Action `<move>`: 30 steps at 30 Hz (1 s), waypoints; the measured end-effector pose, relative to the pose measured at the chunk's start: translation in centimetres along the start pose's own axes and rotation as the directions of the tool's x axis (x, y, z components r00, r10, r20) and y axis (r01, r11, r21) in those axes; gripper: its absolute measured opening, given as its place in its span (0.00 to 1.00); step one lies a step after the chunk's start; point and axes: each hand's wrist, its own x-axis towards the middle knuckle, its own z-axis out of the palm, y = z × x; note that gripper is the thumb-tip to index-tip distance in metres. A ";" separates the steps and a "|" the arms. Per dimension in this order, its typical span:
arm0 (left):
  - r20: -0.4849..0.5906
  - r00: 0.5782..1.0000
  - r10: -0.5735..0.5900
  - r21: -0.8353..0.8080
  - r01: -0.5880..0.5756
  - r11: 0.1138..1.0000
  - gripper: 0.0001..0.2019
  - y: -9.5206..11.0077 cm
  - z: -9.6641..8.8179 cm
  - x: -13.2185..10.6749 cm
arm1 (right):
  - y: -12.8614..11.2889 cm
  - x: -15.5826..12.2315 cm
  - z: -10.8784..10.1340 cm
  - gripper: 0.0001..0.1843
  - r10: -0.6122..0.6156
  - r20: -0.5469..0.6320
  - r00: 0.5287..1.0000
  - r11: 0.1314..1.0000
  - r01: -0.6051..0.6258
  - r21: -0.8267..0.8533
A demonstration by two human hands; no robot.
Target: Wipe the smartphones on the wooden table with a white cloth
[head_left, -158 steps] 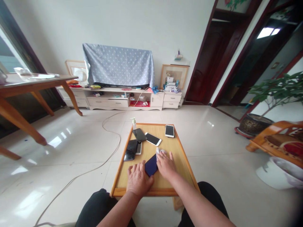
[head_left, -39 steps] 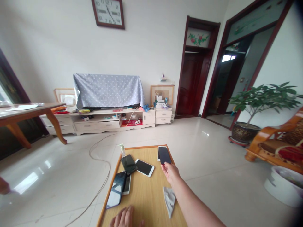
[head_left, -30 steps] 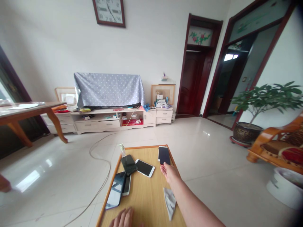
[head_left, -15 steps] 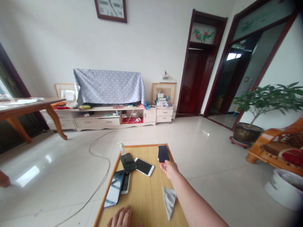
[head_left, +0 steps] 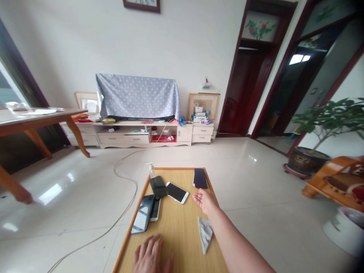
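My right hand [head_left: 205, 200] hovers open, palm up, over the low wooden table [head_left: 176, 231], a little short of a dark phone [head_left: 200, 178] lying at the table's far right corner. It holds nothing. A grey cloth [head_left: 204, 234] lies crumpled beside my right forearm. My left hand [head_left: 150, 258] rests flat on the table's near edge with its fingers spread. Several phones lie at the left: a white-edged phone [head_left: 176, 192], a black phone [head_left: 158, 186] and a dark phone stacked on a white one [head_left: 145, 212].
A small pump bottle [head_left: 151, 170] stands at the table's far left corner. A cable [head_left: 119, 212] snakes over the tiled floor. A TV stand [head_left: 136, 132] with a covered screen lines the wall. A wooden table [head_left: 34, 121] stands left; a potted plant [head_left: 327, 132] and wooden chair [head_left: 335, 178] right.
The dark phone once under my hands now lies at the far right corner, let go by my right hand, which has drawn back from it. The cloth lies loose. The view tilted down slightly.
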 end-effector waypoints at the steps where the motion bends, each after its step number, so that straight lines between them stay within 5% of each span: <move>1: -0.007 1.000 0.014 0.000 -0.014 1.000 0.21 -0.2 0.0 -0.1 | 0.4 -0.6 0.1 0.16 -0.026 0.023 0.999 0.996 0.028 -0.089; 5: -0.027 0.999 0.026 -0.001 -0.026 1.000 0.22 -0.2 -0.4 -0.3 | 1.2 -3.0 1.1 0.17 -0.192 0.210 0.959 0.853 0.268 -0.447; 10: -0.011 1.000 0.018 -0.006 -0.018 1.000 0.22 0.3 -1.1 -0.6 | 1.2 -4.9 2.7 0.20 -0.250 0.515 0.820 0.511 0.563 -0.649; 20: -0.006 1.000 0.011 -0.015 -0.011 1.000 0.21 0.8 -2.2 -1.1 | 2.4 -8.9 1.5 0.23 -0.177 0.604 0.777 -0.076 0.601 -0.795; 26: -0.018 1.000 0.007 -0.012 -0.008 1.000 0.19 1.6 -3.4 -1.7 | 3.6 -14.8 0.0 0.23 -0.178 0.607 0.775 -0.118 0.595 -0.795; 30: -0.014 1.000 0.001 -0.031 -0.001 1.000 0.19 2.0 -4.2 -1.9 | 4.7 -19.8 -1.0 0.21 -0.196 0.651 0.733 -0.042 0.657 -0.753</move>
